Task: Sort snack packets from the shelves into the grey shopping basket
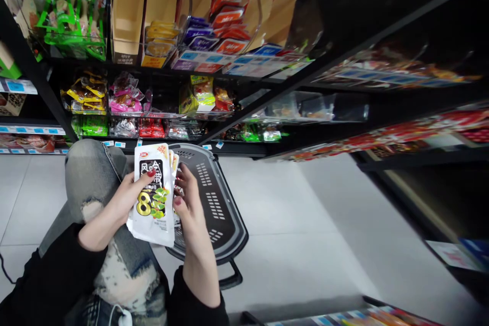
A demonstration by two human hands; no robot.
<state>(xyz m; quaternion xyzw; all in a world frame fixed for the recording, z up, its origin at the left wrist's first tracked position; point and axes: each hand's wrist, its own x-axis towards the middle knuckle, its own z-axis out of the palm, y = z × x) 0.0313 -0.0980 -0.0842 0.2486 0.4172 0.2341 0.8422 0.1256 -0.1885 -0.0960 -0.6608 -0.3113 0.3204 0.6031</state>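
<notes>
Several flat white packets (pixel 153 224) form a loose stack, held above the seated or crouching person's lap, beside the denim-covered knee (pixel 80 168) and partly over the near side of a dark basket (pixel 240 224) on the floor (pixel 275 198). From where I stand, the hands are apart, one at each side of the stack.

Left hand (pixel 120 204): clamped on the packets, thumb across the printed front face, fingers behind. Right hand (pixel 193 219): fingers and thumb curled at the opposite edge, by the rear packets; whether it pinches them cannot be told.

Handling characteristics (judged): light; pliable film, probably with a soft filling; glossy faces liable to slide over one another. Fragility appears low, although hard squeezing could strain the seals. Grip points: support the stack from behind and press the thumb flat near mid-height. To separate one unit, take it by a side edge while the opposite hand secures the others. Avoid holding by one corner; the stack may fan or sag.

Adjacent equipment: shelves (pixel 244 150) of small bagged goods, beyond the basket.
</notes>
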